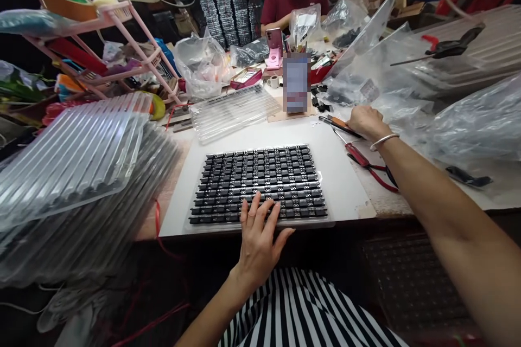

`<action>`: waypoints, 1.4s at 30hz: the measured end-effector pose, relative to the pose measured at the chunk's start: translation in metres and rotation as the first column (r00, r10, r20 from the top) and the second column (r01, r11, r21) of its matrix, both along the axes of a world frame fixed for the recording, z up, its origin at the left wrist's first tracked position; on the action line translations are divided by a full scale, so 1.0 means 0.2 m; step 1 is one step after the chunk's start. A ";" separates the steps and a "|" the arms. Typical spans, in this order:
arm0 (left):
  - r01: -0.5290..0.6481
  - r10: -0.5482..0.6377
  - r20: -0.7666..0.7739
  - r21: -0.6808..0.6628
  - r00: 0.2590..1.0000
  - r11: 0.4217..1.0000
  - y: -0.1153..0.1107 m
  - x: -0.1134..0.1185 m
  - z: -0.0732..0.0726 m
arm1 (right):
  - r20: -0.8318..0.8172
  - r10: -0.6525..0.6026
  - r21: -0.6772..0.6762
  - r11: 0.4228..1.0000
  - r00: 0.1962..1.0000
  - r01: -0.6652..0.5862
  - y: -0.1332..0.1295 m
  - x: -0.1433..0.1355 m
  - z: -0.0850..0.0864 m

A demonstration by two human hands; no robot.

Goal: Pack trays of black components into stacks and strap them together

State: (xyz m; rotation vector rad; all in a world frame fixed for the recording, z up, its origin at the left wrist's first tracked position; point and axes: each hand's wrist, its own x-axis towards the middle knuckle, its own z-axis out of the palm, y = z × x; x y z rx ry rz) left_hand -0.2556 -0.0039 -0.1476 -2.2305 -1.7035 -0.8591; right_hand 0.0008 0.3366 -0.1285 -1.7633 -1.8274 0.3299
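Observation:
My left hand [260,236] lies with fingers spread on the near edge of a clear plastic tray [321,176]. Rows of small black parts with pins, looking like electronic components [260,179], fill this tray. Over at the right, my right hand [367,122] is curled palm down beside a crumpled clear plastic bag [407,111]. Whatever its fingers close on is hidden. An orange and black tool [342,124] lies against the near side of that hand. Closer to me are a red-handled screwdriver [344,141] and red-handled pliers [372,168].
Stacked clear ribbed trays [81,146] rise at the left, below a pink rack [134,38]. Another clear tray [232,114] lies behind the filled one. A phone [296,84] stands at the back. Across the table sits a person in a maroon shirt [277,0].

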 end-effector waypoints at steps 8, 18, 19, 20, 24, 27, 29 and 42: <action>0.022 -0.022 0.022 -0.009 1.000 1.000 0.02 0.07 0.00 | 0.121 -0.001 -0.269 0.962 0.993 0.033 -0.06 -0.02 0.03; -0.023 0.023 0.023 0.006 0.999 1.000 0.05 0.02 0.02 | -0.342 0.086 0.053 0.996 0.936 -0.072 -0.36 -0.12 0.27; -0.023 0.023 0.015 0.005 1.000 1.000 0.05 0.01 0.03 | -0.413 0.144 0.134 0.986 0.899 -0.096 -0.43 -0.12 0.29; -0.014 0.014 0.005 -0.001 1.000 1.000 0.06 0.00 0.03 | -0.494 0.215 0.224 0.968 0.843 -0.115 -0.50 -0.11 0.31; 0.091 -0.092 -0.023 -0.050 0.995 0.995 0.08 0.05 0.04 | -0.774 0.347 0.374 0.926 0.529 -0.060 -0.77 -0.08 0.29; 0.137 -0.139 -0.030 -0.065 0.990 0.988 0.09 0.10 0.04 | -0.854 0.267 0.278 0.960 0.447 -0.041 -0.92 -0.10 0.19; 0.138 -0.140 -0.026 -0.069 0.990 0.988 0.10 0.12 0.04 | -0.824 0.231 0.233 0.970 0.517 -0.062 -1.00 -0.14 0.10; -0.123 0.098 -0.183 -0.128 0.978 0.984 0.04 -0.20 0.09 | -0.725 0.141 0.086 0.990 0.674 -0.114 -1.15 -0.19 -0.10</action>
